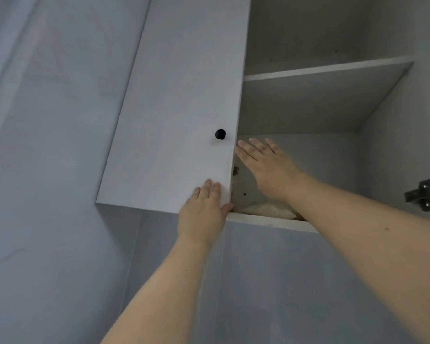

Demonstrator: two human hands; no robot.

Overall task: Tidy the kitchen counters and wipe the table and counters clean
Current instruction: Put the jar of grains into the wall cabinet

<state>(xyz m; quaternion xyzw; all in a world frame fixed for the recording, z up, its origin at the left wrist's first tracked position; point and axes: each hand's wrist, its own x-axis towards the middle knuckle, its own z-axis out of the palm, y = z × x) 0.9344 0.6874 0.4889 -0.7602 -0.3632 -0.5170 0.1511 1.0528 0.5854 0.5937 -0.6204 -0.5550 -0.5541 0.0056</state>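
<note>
Grey cabinet door (179,115) under flat left hand (204,209), right hand (266,167) inside cabinet (308,105)

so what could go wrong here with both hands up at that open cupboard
1. The left hand lies flat on the closed door with its thumb hooked round the edge; if the door moves, the thumb could get pinched.
2. The right hand is open inside the lower compartment, above a pale bag lying near the front lip; a nudge might tip it out.
3. The metal hinge juts out beside the right forearm and could scrape it.
</note>
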